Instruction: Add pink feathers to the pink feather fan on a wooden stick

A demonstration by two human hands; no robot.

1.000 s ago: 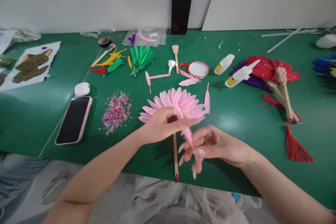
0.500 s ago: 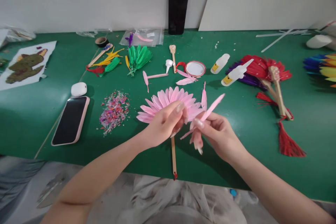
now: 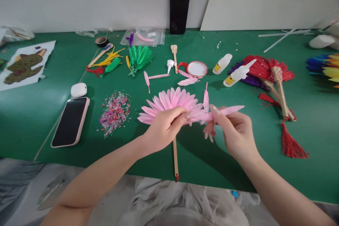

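Note:
A single pink feather (image 3: 233,109) is stretched sideways between my two hands. My left hand (image 3: 162,127) is closed, thumb and fingers pinching the feather's quill end. My right hand (image 3: 237,132) grips it further along between thumb and forefinger, and the tip sticks out to the right. Below and behind the left hand lies a fan of pink feathers (image 3: 173,99), its middle hidden by that hand. Its wooden handle (image 3: 175,159) points toward me and ends in a bit of red cord. Another loose pink feather (image 3: 206,97) lies just behind the right hand.
Glue bottles (image 3: 236,76), a round lid (image 3: 197,69) and more pink feathers (image 3: 187,81) lie farther back. Coloured flakes (image 3: 116,113) and a phone (image 3: 71,122) are at left. Green feathers (image 3: 140,58) stand behind; red feather fans (image 3: 265,69) with a tassel are at right.
My right hand has moved right with the feather, which has turned from slanting to nearly level. My left hand has closed on its quill end.

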